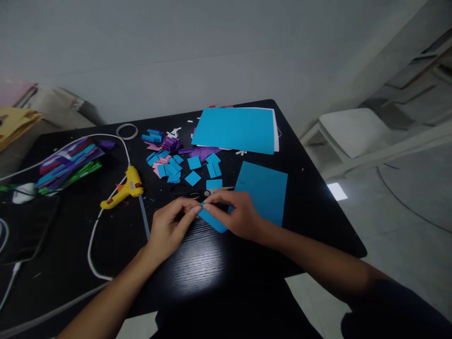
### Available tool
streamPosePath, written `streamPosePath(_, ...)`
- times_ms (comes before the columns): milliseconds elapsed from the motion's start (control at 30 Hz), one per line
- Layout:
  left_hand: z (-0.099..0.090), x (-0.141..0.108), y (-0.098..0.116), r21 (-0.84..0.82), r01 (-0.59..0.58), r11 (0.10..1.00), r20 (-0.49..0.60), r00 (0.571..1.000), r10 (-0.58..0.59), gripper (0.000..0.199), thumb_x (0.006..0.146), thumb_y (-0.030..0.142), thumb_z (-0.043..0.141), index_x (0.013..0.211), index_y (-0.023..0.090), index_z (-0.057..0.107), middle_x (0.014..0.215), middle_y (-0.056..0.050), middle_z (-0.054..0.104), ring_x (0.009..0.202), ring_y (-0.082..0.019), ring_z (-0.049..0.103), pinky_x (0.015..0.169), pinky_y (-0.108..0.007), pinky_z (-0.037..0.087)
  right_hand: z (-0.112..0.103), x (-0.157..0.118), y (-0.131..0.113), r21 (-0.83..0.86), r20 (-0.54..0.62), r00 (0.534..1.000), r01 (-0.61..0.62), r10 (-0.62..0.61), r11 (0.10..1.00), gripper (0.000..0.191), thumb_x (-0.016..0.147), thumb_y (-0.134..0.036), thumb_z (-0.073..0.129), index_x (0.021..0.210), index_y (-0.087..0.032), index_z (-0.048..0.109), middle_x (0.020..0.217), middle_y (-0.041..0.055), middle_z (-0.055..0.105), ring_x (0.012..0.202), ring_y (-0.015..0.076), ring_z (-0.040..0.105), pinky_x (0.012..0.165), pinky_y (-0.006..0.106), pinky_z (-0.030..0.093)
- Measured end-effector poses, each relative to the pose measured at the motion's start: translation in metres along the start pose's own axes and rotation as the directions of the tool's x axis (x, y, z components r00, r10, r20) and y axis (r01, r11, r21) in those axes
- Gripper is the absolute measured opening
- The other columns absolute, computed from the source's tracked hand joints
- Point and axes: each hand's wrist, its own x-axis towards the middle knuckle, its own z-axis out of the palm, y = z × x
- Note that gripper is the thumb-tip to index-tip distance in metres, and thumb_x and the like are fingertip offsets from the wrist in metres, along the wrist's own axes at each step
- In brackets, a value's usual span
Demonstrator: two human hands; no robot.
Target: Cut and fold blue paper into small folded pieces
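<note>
Between my two hands is a blue paper strip (213, 221), its upper end pinched by both. My left hand (173, 225) is closed on that end from the left, thumb and forefinger together. From the right, my right hand (242, 214) also pinches it, fingertips nearly touching the left ones. Just beyond the hands lie black-handled scissors (206, 193), partly hidden, with a small blue paper piece (213, 184) by the blades. A larger blue sheet (263, 190) lies partly under my right hand and forearm. Several small blue squares (193, 178) are scattered farther back.
A yellow glue gun (129, 188) with a white cord lies at left. Behind it is a pile of coloured strips (70, 162). Large blue sheets (236, 129) lie at the table's back. A white stool (353, 132) stands right of the table (318, 235).
</note>
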Motion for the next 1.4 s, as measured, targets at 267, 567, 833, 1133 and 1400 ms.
streamPosePath(267,0.002,0.001,0.004,-0.104,0.061,0.993,-0.015,0.998,-0.063,0.005,0.096,0.021,0.07,0.097,0.021,0.075,0.077,0.003,0.075,0.066,-0.011,0.07,0.063,-0.019,0.057,-0.001,0.002,0.0,0.066,0.047,0.995,-0.095,0.092,0.993,0.007,0.093,-0.022,0.073,0.09,-0.019,0.079,0.085,0.0014,0.079,0.076,0.0155,0.073,0.072,0.027,0.056)
streamPosePath(567,0.01,-0.001,0.006,-0.159,0.103,0.982,-0.1,0.988,-0.12,0.012,0.091,0.02,0.076,0.102,0.022,0.077,0.082,0.003,0.081,0.072,-0.012,0.076,0.069,-0.02,0.062,0.002,-0.001,0.002,0.051,0.042,0.994,-0.105,0.103,0.993,0.009,0.092,-0.022,0.073,0.088,-0.02,0.08,0.081,0.0007,0.079,0.072,0.0151,0.073,0.066,0.026,0.054)
streamPosePath(833,0.011,-0.003,0.004,-0.096,0.049,0.994,-0.191,0.979,-0.067,0.011,0.089,0.019,0.079,0.1,0.023,0.081,0.087,0.002,0.084,0.073,-0.013,0.078,0.07,-0.02,0.063,0.007,-0.003,0.003,0.088,-0.03,0.998,-0.048,0.05,0.995,0.013,0.094,-0.023,0.075,0.106,-0.024,0.08,0.097,0.0018,0.083,0.087,0.0178,0.079,0.079,0.03,0.063)
streamPosePath(1133,0.011,-0.006,0.004,-0.062,-0.027,0.998,-0.175,0.984,0.016,0.02,0.091,0.02,0.079,0.111,0.024,0.082,0.098,-0.001,0.085,0.08,-0.014,0.079,0.076,-0.023,0.065,0.009,-0.007,0.004,0.07,-0.145,0.989,-0.031,0.041,0.997,0.016,0.094,-0.026,0.076,0.109,-0.025,0.08,0.1,0.0028,0.084,0.09,0.0196,0.081,0.082,0.033,0.066)
streamPosePath(1400,0.012,-0.004,0.007,-0.142,0.056,0.988,-0.158,0.984,-0.079,0.016,0.092,0.026,0.078,0.107,0.023,0.081,0.094,-0.002,0.084,0.079,-0.016,0.078,0.075,-0.027,0.064,0.007,-0.008,0.005,0.071,-0.121,0.992,-0.033,0.041,0.997,0.011,0.094,-0.024,0.077,0.103,-0.026,0.082,0.098,0.0024,0.084,0.088,0.0197,0.08,0.079,0.033,0.064)
